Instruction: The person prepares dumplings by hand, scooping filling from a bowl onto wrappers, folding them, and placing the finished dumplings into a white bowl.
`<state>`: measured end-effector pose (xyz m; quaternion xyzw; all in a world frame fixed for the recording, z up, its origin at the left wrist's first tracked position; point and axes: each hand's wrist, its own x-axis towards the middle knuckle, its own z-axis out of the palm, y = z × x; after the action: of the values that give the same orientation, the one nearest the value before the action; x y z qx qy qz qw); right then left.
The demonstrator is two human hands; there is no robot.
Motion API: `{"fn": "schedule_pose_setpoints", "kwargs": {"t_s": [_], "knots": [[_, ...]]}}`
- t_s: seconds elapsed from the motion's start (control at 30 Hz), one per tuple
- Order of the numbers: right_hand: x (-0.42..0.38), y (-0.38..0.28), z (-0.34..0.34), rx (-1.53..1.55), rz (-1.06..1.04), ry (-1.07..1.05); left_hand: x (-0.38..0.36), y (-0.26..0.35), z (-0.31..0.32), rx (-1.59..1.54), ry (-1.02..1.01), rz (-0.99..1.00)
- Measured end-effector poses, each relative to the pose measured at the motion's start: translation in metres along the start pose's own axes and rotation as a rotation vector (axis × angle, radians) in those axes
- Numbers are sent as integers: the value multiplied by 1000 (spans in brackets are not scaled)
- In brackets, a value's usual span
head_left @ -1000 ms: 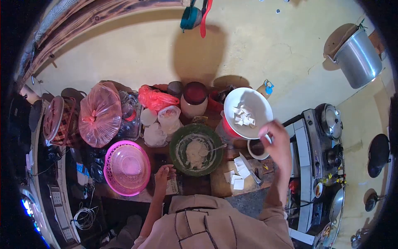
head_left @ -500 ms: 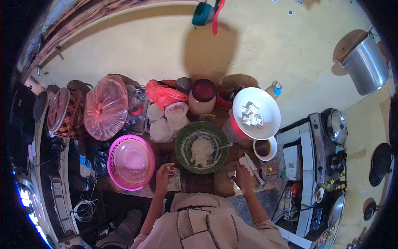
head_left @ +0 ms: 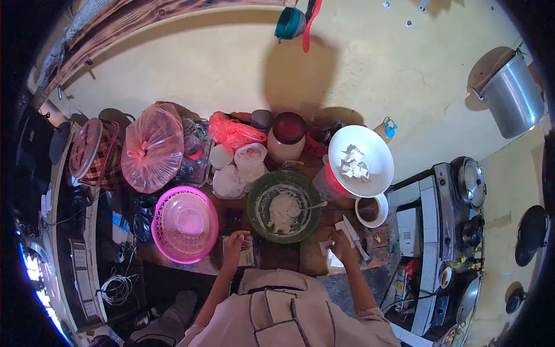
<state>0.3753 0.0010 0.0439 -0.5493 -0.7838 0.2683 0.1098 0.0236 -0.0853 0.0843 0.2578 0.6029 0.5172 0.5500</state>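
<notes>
My left hand (head_left: 236,244) rests at the table's front edge, fingers curled over a light printed packet or paper (head_left: 246,257); what they hold, if anything, is too small to name. My right hand (head_left: 342,245) is closed at the front right, over a white piece (head_left: 334,260) on a board; its fingertips are partly hidden. Beside it lies a knife (head_left: 356,238) on a white paper. Between my hands, farther back, stands a green bowl (head_left: 251,211) with pale dough (head_left: 284,213) and a spoon (head_left: 315,206).
A pink basket (head_left: 159,225) stands left. Behind are a red plastic bag (head_left: 152,150), a lidded jar (head_left: 286,139) and white bags (head_left: 229,182). Right are a white bowl of white pieces (head_left: 378,159), a cup of dark liquid (head_left: 378,215) and a stove (head_left: 444,202).
The view has shifted slightly. My right hand has turned a little and moved slightly right. My left hand looks almost the same.
</notes>
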Motion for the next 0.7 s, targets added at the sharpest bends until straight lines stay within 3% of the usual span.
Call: {"fn": "schedule_pose_setpoints", "kwargs": {"t_s": [0.3,0.4,0.5,0.6,0.7], "knots": [[8,24,13,21,-55,-26,-5,1,3,-45,-25,-5],[14,27,9,-10,13,-39,-6,-1,2,-37,-25,-23],[18,22,-7,-131,-67,-47,-5,-5,-1,-14,-40,-20],[23,-7,-38,14,-68,1,-3,-9,-1,23,-136,25],[28,-37,-42,274,101,-73,-3,-6,19,153,-257,145]]}}
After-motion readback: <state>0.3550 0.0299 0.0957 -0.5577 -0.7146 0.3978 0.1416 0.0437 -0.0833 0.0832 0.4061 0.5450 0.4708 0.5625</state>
